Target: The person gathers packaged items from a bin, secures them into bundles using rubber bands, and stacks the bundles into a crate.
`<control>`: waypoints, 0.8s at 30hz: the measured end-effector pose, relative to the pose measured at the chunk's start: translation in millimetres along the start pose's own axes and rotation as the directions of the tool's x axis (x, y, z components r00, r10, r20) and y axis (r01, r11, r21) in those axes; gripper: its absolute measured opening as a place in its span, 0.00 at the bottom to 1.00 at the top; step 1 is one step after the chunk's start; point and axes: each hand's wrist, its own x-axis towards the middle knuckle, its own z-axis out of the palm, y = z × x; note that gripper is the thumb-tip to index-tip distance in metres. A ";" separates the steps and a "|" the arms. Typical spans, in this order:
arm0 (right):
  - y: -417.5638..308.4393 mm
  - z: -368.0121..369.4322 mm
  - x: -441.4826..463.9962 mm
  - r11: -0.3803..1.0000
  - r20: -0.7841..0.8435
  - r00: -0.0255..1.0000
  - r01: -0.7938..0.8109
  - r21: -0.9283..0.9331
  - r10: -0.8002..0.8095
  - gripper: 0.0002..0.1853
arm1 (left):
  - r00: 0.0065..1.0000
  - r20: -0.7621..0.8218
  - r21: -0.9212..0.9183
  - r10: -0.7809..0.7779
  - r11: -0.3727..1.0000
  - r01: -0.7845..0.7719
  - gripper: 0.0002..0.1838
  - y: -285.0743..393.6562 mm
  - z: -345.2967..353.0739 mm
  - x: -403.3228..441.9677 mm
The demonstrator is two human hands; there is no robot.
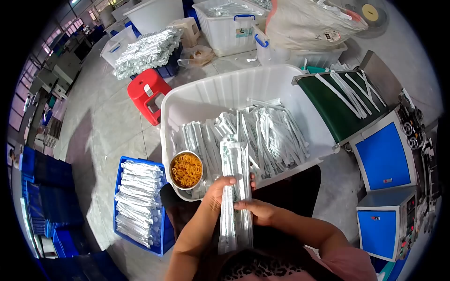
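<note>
A bundle of long, thin clear-wrapped packets (236, 206) stands upright in front of the body, its top over the rim of a large white tub (211, 89). My left hand (220, 189) is closed round the bundle from the left, thumb across its front. From the right, my right hand (255, 208) is closed on it a little lower, thumb on the front. Many similar packets (276, 136) lie in the tub. A round metal bowl of orange-yellow rubber bands (186, 170) rests at the tub's left front corner.
To the left, a blue crate (117, 201) holds stacked bundles; a red stool (149, 93) stands behind it. A green conveyor belt (328, 110) with loose packets meets the tub's right side, beside a blue-panelled machine (385, 154). More tubs and a large sack (309, 23) are behind.
</note>
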 end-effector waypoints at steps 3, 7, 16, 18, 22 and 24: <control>-15.5 -27.4 -9.2 0.855 -0.017 0.982 0.157 -0.495 -0.190 0.37 | 0.985 -0.169 -0.109 0.027 0.993 -0.046 0.42 -13.7 1.4 -21.1; -132.8 -22.6 20.5 0.308 -0.012 0.624 0.369 -0.877 -0.781 0.42 | 0.997 -0.013 -0.086 0.080 0.993 -0.081 0.43 -8.0 11.9 -21.5; -114.1 43.2 52.7 -0.085 0.300 0.928 0.288 -0.954 -0.223 0.19 | 0.988 0.115 -0.003 -0.098 0.995 0.099 0.44 -10.9 -1.3 -49.9; -99.9 53.8 48.9 -0.140 0.300 0.921 0.273 -0.952 -0.247 0.18 | 0.980 0.195 -0.077 -0.042 0.995 0.058 0.48 -23.3 -1.0 -56.2; -88.2 69.0 64.3 -0.138 0.353 0.809 0.328 -0.935 -0.469 0.16 | 1.000 -0.030 0.030 -0.008 0.999 0.009 0.34 -7.1 15.9 -71.4; -84.3 70.4 84.3 -0.095 0.394 0.768 0.405 -0.910 -0.505 0.16 | 0.991 -0.087 0.049 0.102 0.994 -0.098 0.26 -4.5 9.7 -76.9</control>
